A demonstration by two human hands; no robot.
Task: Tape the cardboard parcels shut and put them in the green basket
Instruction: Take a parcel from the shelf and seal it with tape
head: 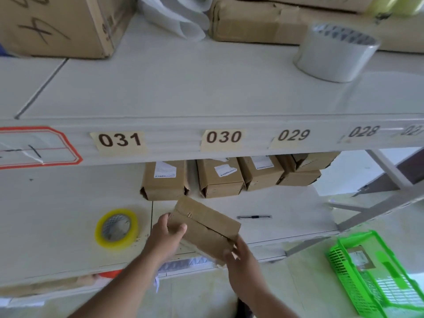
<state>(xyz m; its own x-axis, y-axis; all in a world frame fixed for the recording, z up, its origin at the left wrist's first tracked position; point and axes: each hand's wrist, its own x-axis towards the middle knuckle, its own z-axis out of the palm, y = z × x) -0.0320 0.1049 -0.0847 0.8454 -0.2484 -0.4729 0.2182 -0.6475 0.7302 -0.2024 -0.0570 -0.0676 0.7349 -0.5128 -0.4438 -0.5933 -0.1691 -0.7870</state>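
A pale metal shelving unit (206, 99) fills the view, its front rail bearing number labels (120, 140) reading 031, 030, 029 and 028; on the upper shelf stand a big marked carton (57, 24) at the left, a taped brown bundle (247, 21) behind, and a large clear tape roll (336, 53) at the right. Low at the right, on the floor, sits the green basket (344, 246), a parcel lying inside it; on the lower shelf a row of cardboard parcels (219, 177) stands at the back. Over that shelf's front edge both hands hold one tilted cardboard parcel (206, 226): the left hand (165, 237) curls round its left end, the right hand (241, 258) grips its near right corner. A yellow tape roll (117, 228) lies flat to the left; a small cutter (254, 217) lies to the right.
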